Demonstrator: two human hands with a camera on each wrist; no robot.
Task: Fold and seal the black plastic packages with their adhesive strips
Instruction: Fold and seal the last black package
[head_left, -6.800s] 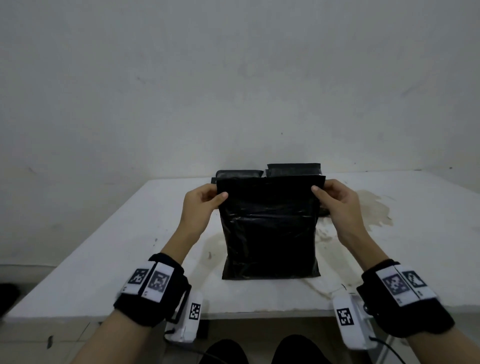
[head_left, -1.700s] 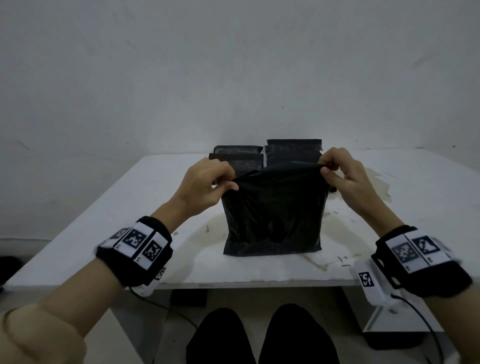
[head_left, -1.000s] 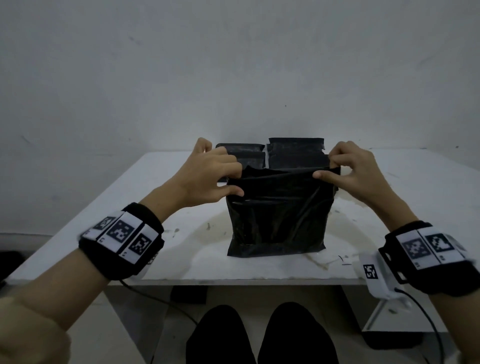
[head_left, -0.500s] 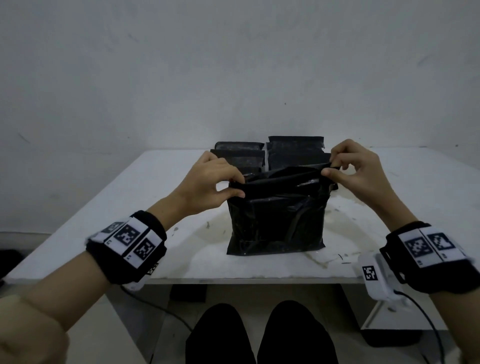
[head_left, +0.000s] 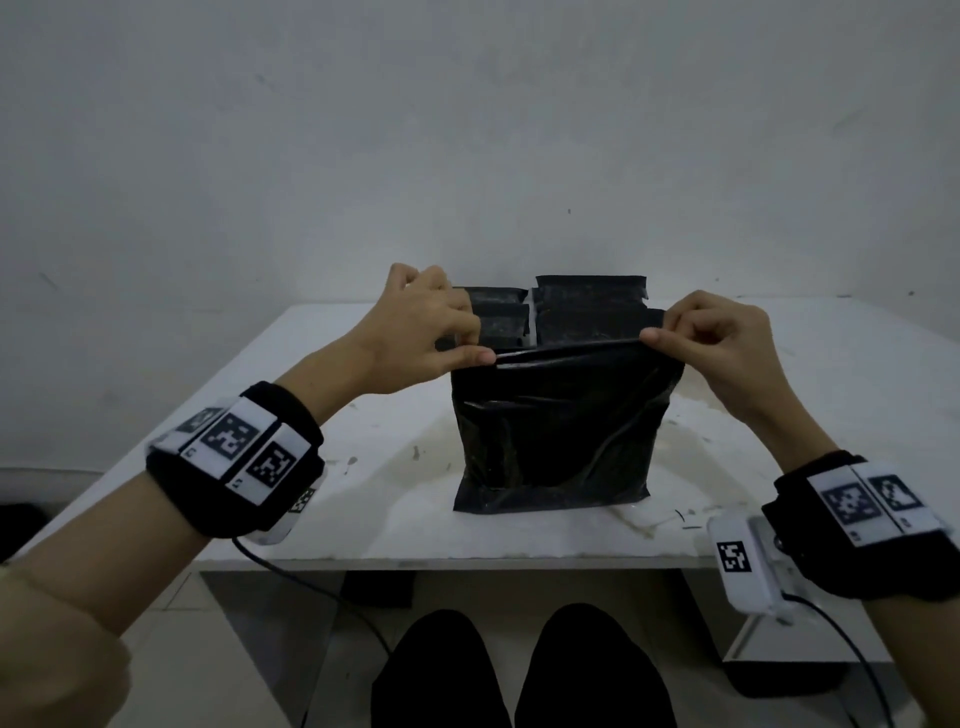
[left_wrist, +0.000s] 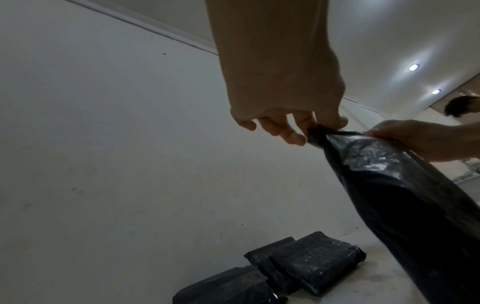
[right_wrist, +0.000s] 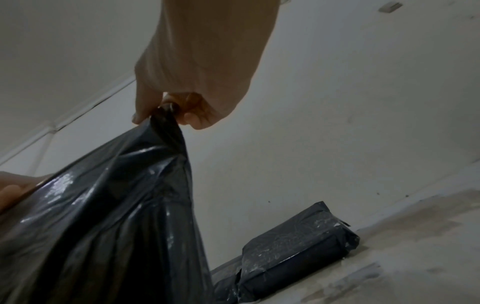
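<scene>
Behind the package being worked, a small stack of black packages (head_left: 550, 314) already lay flat and folded on the white worktop (head_left: 332, 467), looking sealed, so some of the job seemed done; I counted at least 3, though the pile hid its full number. The black package (head_left: 556, 436) in front stood upright near the worktop's front edge, its top not yet folded down and its adhesive strip nowhere I could make out. The left hand (head_left: 421, 332) pinched the top left corner between thumb and curled fingers, and the right hand (head_left: 711, 338) pinched the top right corner the same way, the mouth stretched taut between them. Both hands were above the worktop, the package hanging below them with its base resting on the surface. Folding and pressing the flap still remained for this 1
</scene>
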